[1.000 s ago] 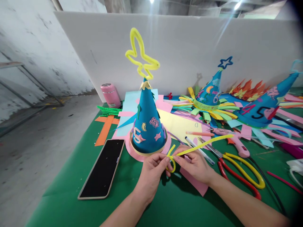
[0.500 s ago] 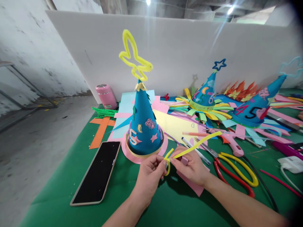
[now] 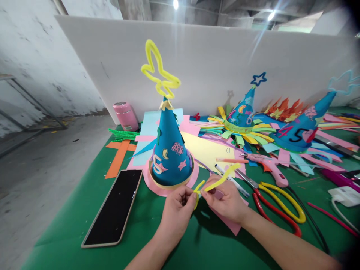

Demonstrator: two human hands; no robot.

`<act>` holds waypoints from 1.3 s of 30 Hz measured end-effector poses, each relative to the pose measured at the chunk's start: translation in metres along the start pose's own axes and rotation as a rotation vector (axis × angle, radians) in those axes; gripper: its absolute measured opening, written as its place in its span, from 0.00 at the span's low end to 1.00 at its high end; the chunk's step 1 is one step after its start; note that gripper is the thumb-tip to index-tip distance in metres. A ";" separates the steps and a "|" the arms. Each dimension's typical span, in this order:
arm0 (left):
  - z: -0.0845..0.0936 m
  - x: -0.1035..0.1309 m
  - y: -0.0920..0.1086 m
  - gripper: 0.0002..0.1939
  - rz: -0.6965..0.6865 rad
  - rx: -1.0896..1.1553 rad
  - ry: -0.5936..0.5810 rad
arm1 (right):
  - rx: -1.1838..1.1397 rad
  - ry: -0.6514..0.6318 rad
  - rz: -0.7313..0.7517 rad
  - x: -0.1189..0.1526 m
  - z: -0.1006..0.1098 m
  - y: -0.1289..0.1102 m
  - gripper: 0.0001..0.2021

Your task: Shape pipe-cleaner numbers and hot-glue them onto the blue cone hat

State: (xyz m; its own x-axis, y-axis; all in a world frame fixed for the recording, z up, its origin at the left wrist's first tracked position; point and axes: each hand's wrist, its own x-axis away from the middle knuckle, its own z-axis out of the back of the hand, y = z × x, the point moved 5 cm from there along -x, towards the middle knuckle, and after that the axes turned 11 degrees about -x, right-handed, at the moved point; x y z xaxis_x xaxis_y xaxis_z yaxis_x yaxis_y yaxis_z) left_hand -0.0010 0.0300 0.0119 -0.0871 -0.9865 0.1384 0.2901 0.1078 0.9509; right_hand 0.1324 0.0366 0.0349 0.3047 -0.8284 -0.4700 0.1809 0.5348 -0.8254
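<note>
Both my hands pinch a yellow pipe cleaner point(image 3: 225, 179) just above the green tabletop. My left hand point(image 3: 180, 206) is closed on its looped end. With thumb and forefinger together, my right hand point(image 3: 225, 198) grips it beside the loop, and the long free end points up and right. Directly behind my hands stands a blue cone party hat point(image 3: 170, 150) with stars, a moon and a pink brim, upright. A large bent yellow pipe-cleaner shape point(image 3: 160, 71) tops its tip. A pink paper piece point(image 3: 232, 223) lies under my right hand.
A phone point(image 3: 114, 208) lies left of my hands. Scissors point(image 3: 277, 202), a pen point(image 3: 233, 182) and a pink glue gun point(image 3: 267, 165) lie to the right. Behind are a pink flask point(image 3: 125, 116), green pipe cleaners point(image 3: 122, 135) and two more cone hats point(image 3: 242, 110). A white board point(image 3: 202, 63) stands at the back.
The pipe cleaner's long free end has turned and now looks shorter and wavier. The loop at my left hand appears narrower. Both hands keep their pinch in nearly the same place.
</note>
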 end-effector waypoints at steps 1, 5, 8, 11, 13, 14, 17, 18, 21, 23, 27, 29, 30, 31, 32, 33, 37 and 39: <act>0.000 0.000 -0.001 0.11 -0.008 -0.015 -0.001 | 0.010 -0.006 0.012 0.000 0.000 -0.001 0.05; -0.002 -0.001 -0.003 0.10 -0.041 -0.079 -0.003 | 0.040 -0.024 0.041 0.001 -0.002 -0.005 0.05; -0.002 0.000 -0.002 0.10 -0.043 -0.102 -0.003 | 0.063 -0.031 0.051 0.001 -0.003 -0.006 0.06; -0.002 0.000 -0.001 0.10 -0.039 -0.095 0.003 | 0.067 -0.041 0.045 0.002 -0.004 -0.004 0.06; -0.002 0.000 -0.001 0.11 -0.027 -0.074 0.004 | 0.062 -0.039 0.041 0.003 -0.004 -0.002 0.05; -0.002 -0.001 -0.002 0.11 -0.020 -0.060 0.003 | 0.058 -0.036 0.042 0.003 -0.004 -0.002 0.05; -0.001 0.000 -0.003 0.11 0.006 -0.015 0.004 | 0.049 -0.041 0.042 0.002 -0.003 -0.001 0.05; -0.001 0.000 -0.003 0.11 0.016 0.000 0.002 | 0.045 -0.043 0.043 0.002 -0.003 -0.001 0.05; -0.002 0.001 -0.002 0.11 0.055 0.054 -0.023 | 0.017 -0.028 0.048 0.002 -0.001 0.000 0.04; -0.003 0.002 -0.002 0.11 0.080 0.089 -0.044 | -0.006 -0.004 0.036 0.002 0.000 0.001 0.03; -0.004 0.001 -0.002 0.11 0.095 0.121 -0.075 | 0.005 0.010 -0.041 0.004 0.002 0.006 0.04; -0.004 0.001 -0.002 0.11 0.097 0.120 -0.074 | 0.016 0.002 -0.064 0.004 0.002 0.007 0.04; -0.003 0.001 -0.002 0.11 0.095 0.120 -0.069 | 0.015 -0.002 -0.065 0.004 0.002 0.007 0.04; -0.003 0.000 -0.002 0.11 0.093 0.121 -0.064 | 0.012 -0.005 -0.064 0.004 0.002 0.007 0.04; -0.003 0.000 -0.002 0.11 0.088 0.123 -0.060 | 0.007 -0.005 -0.060 0.003 0.002 0.006 0.04; -0.003 0.000 -0.001 0.11 0.084 0.124 -0.053 | 0.002 -0.005 -0.056 0.003 0.002 0.006 0.04; -0.002 0.000 0.000 0.11 0.084 0.113 -0.039 | -0.026 -0.014 -0.038 0.003 0.001 0.004 0.04; -0.003 0.000 0.001 0.11 0.091 0.108 -0.042 | -0.039 -0.015 -0.025 0.003 0.001 0.003 0.03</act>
State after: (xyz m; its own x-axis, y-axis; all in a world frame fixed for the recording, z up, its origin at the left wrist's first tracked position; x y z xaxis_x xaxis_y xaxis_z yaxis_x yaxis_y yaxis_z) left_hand 0.0018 0.0296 0.0117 -0.1060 -0.9663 0.2346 0.1950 0.2112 0.9578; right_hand 0.1352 0.0361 0.0314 0.3149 -0.8385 -0.4446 0.1519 0.5070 -0.8485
